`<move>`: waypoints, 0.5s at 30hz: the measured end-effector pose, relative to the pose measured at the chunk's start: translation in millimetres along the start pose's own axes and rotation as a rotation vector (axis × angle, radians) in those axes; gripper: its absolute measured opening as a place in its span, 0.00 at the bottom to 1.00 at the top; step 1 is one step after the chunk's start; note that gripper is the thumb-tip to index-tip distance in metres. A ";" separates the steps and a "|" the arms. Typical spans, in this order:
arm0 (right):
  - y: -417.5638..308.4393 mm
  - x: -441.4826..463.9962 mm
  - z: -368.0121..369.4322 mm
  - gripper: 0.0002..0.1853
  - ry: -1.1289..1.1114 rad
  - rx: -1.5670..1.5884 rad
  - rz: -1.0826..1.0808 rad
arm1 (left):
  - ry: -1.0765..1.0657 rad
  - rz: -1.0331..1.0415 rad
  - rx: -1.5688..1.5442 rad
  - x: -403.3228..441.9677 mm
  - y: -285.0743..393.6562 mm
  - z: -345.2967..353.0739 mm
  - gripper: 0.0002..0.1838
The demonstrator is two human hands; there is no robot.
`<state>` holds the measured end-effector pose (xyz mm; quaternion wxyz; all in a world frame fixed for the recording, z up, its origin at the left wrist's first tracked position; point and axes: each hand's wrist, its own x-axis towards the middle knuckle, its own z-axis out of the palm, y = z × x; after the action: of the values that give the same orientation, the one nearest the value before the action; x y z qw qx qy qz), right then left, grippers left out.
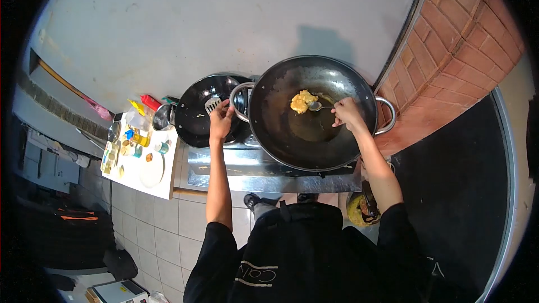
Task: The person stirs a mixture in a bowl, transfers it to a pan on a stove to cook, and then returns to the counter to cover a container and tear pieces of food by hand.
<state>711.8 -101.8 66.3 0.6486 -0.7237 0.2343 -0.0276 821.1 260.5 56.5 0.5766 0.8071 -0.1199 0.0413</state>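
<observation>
A large dark wok [303, 154] with two metal loop handles sits on the stove. Inside it, a lump of yellow scrambled-looking egg [303, 101] lies in a pool of oil. My right hand [347, 113] reaches over the wok, fingers closed round the handle of a metal spoon [315, 106], whose bowl is beside the egg. At the wok's left handle, my left hand [221, 121] grips a slotted spatula [213, 104]. The spatula's head is above a smaller black wok [191, 120], which has small food bits in it.
On the left, a white table [171, 165] carries a white plate [151, 175], a red squeeze bottle [150, 101], a metal bowl [163, 117] and several small containers. A brick wall [426, 101] rises at right. A yellow bucket-like container [355, 213] stands low by the stove [269, 183].
</observation>
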 end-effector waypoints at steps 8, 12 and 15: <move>-21.7 -12.6 6.4 0.13 -0.024 -0.168 -0.048 | -0.064 -0.017 0.005 -3.5 7.3 -4.2 0.21; -25.0 -12.9 8.6 0.09 0.024 -0.069 -0.051 | -0.075 -0.045 -0.041 -2.7 4.7 -4.6 0.22; -31.0 -13.3 15.6 0.09 0.007 -0.092 -0.081 | -0.082 -0.041 -0.087 0.4 3.0 -4.3 0.23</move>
<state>714.7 -80.9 96.8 0.6121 -0.7616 0.2080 -0.0455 821.1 263.6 60.8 0.6064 0.7846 -0.1287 -0.0089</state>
